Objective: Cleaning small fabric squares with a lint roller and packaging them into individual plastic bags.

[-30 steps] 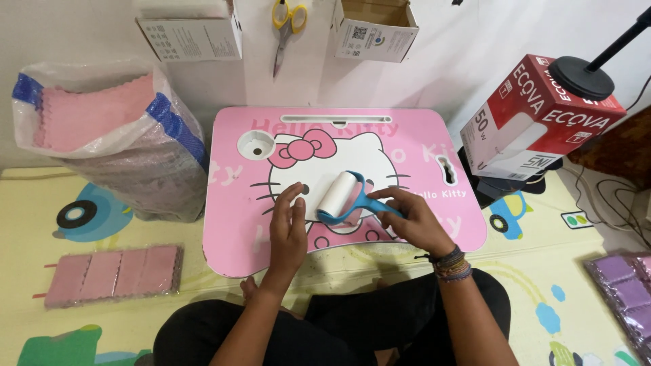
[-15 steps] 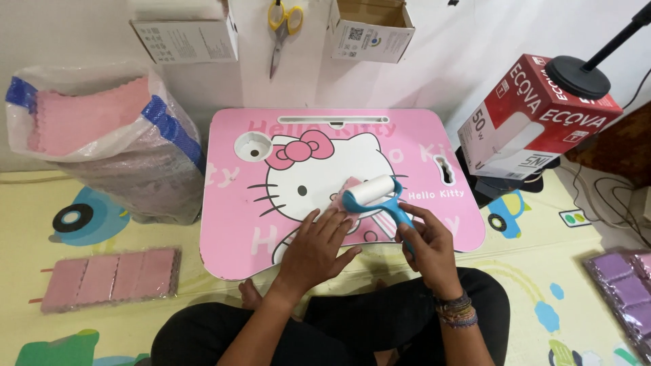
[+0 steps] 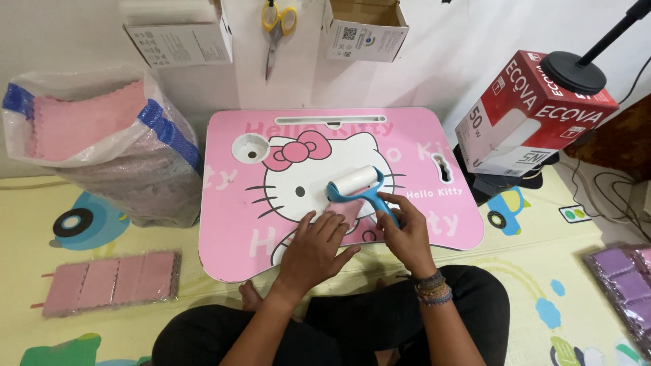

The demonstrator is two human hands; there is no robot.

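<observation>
Pink lap table (image 3: 230, 230) under lint roller (image 3: 352, 183)

One lint roller (image 3: 354, 183), one lap table (image 3: 230, 224), two cardboard boxes (image 3: 178, 42) (image 3: 365, 28), one scissors (image 3: 274, 27).

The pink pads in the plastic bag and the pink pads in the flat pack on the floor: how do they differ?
The pink pads in the bag stand stacked inside a bulky clear bag with blue bands, beside the lap table. The flat pack of pink pads lies on the play mat, one row in tight wrap. The bag holds visibly more. Both are pink and plastic-wrapped.
</observation>
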